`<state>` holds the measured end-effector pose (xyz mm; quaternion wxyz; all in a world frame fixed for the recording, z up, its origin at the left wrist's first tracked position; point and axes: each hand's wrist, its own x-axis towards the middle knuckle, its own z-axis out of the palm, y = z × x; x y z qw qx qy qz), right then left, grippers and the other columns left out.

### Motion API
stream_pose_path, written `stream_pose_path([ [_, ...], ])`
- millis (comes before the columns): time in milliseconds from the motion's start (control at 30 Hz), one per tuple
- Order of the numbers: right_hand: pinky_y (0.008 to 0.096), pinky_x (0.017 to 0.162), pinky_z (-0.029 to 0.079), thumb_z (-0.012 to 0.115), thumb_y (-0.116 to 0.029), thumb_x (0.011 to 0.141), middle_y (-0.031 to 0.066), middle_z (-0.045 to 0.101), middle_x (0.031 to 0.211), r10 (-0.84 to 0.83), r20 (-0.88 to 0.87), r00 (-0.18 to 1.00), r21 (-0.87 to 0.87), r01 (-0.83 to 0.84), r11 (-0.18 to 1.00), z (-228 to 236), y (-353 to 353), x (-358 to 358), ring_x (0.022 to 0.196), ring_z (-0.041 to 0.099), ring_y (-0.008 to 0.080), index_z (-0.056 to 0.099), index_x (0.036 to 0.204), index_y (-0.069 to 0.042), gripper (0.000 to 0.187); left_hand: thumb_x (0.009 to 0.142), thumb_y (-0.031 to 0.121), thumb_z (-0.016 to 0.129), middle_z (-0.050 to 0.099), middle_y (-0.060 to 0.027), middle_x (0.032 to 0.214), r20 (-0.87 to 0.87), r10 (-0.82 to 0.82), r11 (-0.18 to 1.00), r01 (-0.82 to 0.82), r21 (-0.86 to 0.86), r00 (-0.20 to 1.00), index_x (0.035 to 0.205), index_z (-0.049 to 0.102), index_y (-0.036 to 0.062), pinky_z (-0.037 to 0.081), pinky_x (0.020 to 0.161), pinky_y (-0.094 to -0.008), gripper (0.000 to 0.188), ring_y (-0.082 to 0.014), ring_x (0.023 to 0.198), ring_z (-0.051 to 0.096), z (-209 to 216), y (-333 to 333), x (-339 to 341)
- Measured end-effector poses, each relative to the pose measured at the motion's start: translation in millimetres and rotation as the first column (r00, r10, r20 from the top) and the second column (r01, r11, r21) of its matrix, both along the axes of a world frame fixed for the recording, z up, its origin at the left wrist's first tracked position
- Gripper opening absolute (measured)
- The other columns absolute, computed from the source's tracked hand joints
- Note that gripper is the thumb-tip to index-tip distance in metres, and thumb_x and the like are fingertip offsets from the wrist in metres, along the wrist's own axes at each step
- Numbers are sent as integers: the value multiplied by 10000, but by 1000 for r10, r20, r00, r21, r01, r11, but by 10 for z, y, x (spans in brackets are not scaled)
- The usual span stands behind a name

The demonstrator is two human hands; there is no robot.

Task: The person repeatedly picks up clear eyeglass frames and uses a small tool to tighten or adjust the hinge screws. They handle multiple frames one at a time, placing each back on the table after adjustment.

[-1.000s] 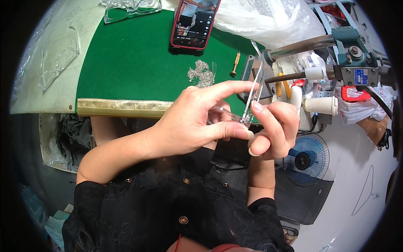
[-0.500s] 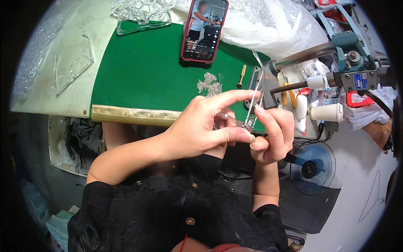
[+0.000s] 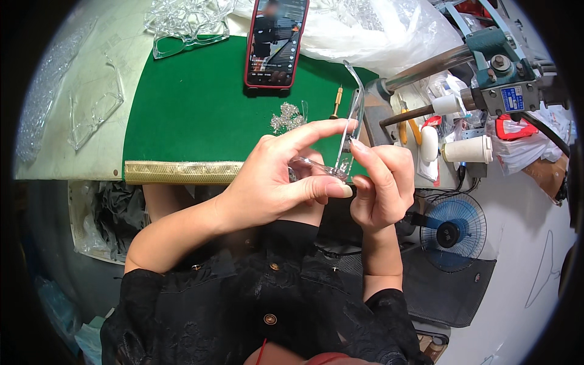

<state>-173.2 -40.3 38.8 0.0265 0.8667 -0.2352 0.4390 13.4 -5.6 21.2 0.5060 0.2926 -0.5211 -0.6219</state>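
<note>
A clear plastic eyeglass frame (image 3: pixel 314 164) is held up over the table's front edge in my left hand (image 3: pixel 283 167). The left thumb lies along its near side, and the index finger reaches across to the temple arm (image 3: pixel 358 100), which points up and away. My right hand (image 3: pixel 386 182) is at the hinge end with its fingers curled. Its index fingertip meets the temple arm, while the thumb is tucked in below. Whether a small part sits between the right fingertips is hidden. Beyond the hands, a heap of tiny clear pieces (image 3: pixel 287 118) lies on the green mat (image 3: pixel 188 115).
A small brass-coloured screwdriver (image 3: pixel 336 103) lies beside the base of a bench press (image 3: pixel 499 61). A phone (image 3: pixel 274 48) stands at the back, near several clear frames (image 3: pixel 191 42). Further right are pliers (image 3: pixel 413 128), a white cup (image 3: pixel 468 149) and a fan (image 3: pixel 450 234).
The whole view has shifted, so most things appear further left. My right thumb has drawn back from the left thumb and curled in. The phone's picture differs.
</note>
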Motion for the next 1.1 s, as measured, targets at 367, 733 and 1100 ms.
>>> stream_pose_path([
  [367, 305, 589, 475, 656, 25, 779, 104, 595, 760, -191, -109, 976, 634, 216, 742, -668, -130, -231, 643, 594, 224, 638, 843, 6, 69, 829, 84, 707, 664, -32, 768, -123, 100, 993, -107, -45, 987, 1380, 441, 62, 487, 562, -179, 613, -57, 651, 609, 48, -26, 283],
  [733, 365, 583, 458, 681, -15, 768, 113, 554, 748, -237, -191, 952, 563, 304, 769, -731, -91, -20, 637, 569, 280, 575, 784, -2, 108, 791, 19, 683, 642, -121, 763, -113, 98, 991, -87, 98, 989, 1408, 326, -32, 514, 568, -228, 714, -152, 641, 636, 75, 2, 272],
  [1100, 416, 658, 449, 651, -57, 802, 119, 530, 779, -277, -380, 883, 469, 442, 765, -717, -64, 62, 752, 554, 313, 532, 793, -19, 125, 801, 50, 695, 650, -84, 743, -90, 62, 998, -61, 13, 994, 1394, 362, -32, 478, 577, -197, 685, -86, 623, 601, 33, -7, 238],
])
